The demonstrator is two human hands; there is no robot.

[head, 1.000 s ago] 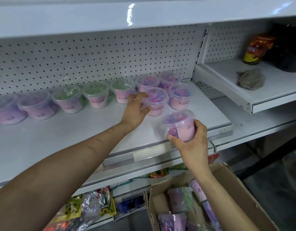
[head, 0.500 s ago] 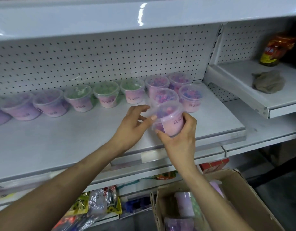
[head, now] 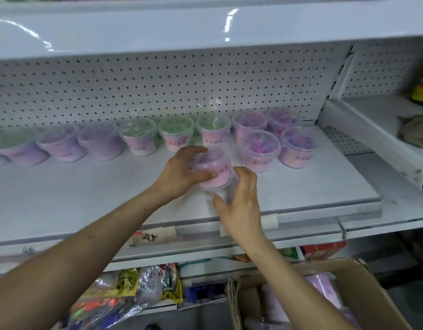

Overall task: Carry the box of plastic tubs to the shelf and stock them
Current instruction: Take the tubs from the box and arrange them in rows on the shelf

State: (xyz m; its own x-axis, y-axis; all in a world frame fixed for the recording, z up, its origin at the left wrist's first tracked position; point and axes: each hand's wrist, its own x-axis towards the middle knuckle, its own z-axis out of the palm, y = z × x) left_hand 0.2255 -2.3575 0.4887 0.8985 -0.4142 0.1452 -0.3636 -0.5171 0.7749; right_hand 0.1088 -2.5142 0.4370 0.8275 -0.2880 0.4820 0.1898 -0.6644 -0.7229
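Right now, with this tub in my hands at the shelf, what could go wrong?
1. The held tub, gripped by the left hand, is close to the front-row tub; setting it down carelessly may knock that one over.
2. It looks tilted, and the right hand seems only loosely around it, so it might slip and drop onto the shelf.

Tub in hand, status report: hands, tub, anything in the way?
Left hand grips tub; right hand beside it, contact unclear. Tub low at shelf, ahead of row. Stocked tub close on right.
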